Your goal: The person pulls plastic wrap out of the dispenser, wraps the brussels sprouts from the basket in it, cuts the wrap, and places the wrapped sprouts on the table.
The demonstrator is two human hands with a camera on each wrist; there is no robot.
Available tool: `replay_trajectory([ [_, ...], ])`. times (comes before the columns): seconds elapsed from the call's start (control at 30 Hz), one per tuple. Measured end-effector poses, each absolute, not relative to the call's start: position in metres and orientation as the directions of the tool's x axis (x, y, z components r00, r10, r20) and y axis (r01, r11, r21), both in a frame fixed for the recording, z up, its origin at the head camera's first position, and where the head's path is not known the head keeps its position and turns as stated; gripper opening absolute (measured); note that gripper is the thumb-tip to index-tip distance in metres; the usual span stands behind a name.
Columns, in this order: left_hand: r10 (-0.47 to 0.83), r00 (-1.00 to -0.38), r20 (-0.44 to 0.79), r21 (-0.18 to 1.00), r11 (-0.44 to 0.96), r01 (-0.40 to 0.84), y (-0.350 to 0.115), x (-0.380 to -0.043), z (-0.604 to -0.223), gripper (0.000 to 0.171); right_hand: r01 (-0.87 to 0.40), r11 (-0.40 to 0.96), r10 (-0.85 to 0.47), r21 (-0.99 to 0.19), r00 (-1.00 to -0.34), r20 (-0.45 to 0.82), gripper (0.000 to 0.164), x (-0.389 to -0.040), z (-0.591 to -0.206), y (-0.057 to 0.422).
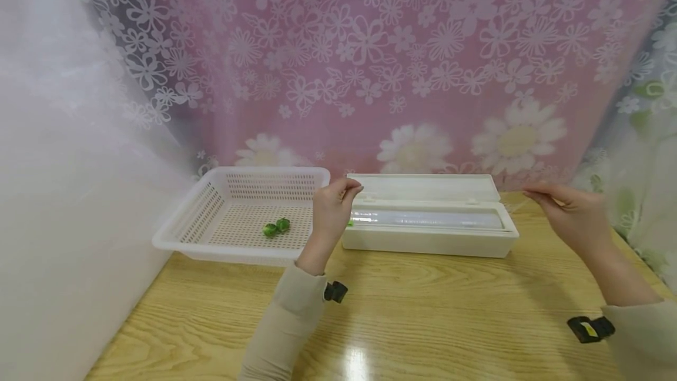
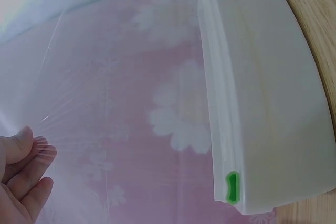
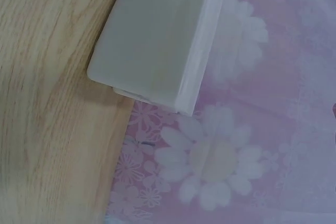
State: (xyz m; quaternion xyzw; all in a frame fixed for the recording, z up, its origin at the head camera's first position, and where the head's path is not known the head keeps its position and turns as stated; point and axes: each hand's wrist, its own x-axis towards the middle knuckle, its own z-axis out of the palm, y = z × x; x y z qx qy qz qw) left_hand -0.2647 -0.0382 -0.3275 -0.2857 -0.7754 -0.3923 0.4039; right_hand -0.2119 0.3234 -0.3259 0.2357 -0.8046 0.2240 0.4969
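Note:
A long white cling film dispenser (image 1: pixel 428 244) stands on the table with its lid raised, and the film roll (image 1: pixel 439 219) shows inside. At its left end my left hand (image 1: pixel 332 204) pinches cling film (image 2: pixel 48 119) between thumb and fingers; creases fan out from the fingertips in the left wrist view. My right hand (image 1: pixel 573 216) is raised beyond the dispenser's right end, thumb and forefinger together at the film's other side. The film there is too clear to make out well. A green slider (image 2: pixel 233 187) sits at the dispenser's edge.
Left of the dispenser is a white plastic basket (image 1: pixel 224 253) holding two Brussels sprouts (image 1: pixel 270 230). Behind the wooden table (image 1: pixel 423 316) hangs a pink flowered curtain (image 1: pixel 338 87). A white wall (image 1: pixel 69 181) borders the left side.

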Motion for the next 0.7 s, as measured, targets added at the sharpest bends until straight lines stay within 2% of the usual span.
replay_trajectory([
  [0.17, 0.138, -0.49, 0.861, 0.357, 0.522, 0.775, -0.04, -0.259, -0.321, 0.005, -0.623, 0.773, -0.159, -0.119, -0.372, 0.915, 0.005, -0.208, -0.322, 0.325],
  [0.33, 0.153, -0.473, 0.868, 0.339, 0.514, 0.788, -0.041, -0.254, -0.316, 0.005, -0.668, 0.733, -0.159, -0.131, -0.355, 0.921, 0.026, -0.204, -0.317, 0.326],
  [0.43, 0.161, -0.455, 0.876, 0.321, 0.512, 0.797, -0.042, -0.251, -0.314, 0.005, -0.669, 0.731, -0.151, -0.133, -0.348, 0.925, 0.032, -0.201, -0.313, 0.325],
  [0.6, 0.166, -0.432, 0.886, 0.296, 0.513, 0.806, -0.042, -0.246, -0.308, 0.006, -0.632, 0.763, -0.14, -0.139, -0.371, 0.918, 0.019, -0.193, -0.306, 0.323],
  [0.7, 0.171, -0.422, 0.891, 0.286, 0.509, 0.811, -0.043, -0.242, -0.304, 0.006, -0.635, 0.761, -0.149, -0.133, -0.37, 0.917, 0.024, -0.189, -0.302, 0.322],
])
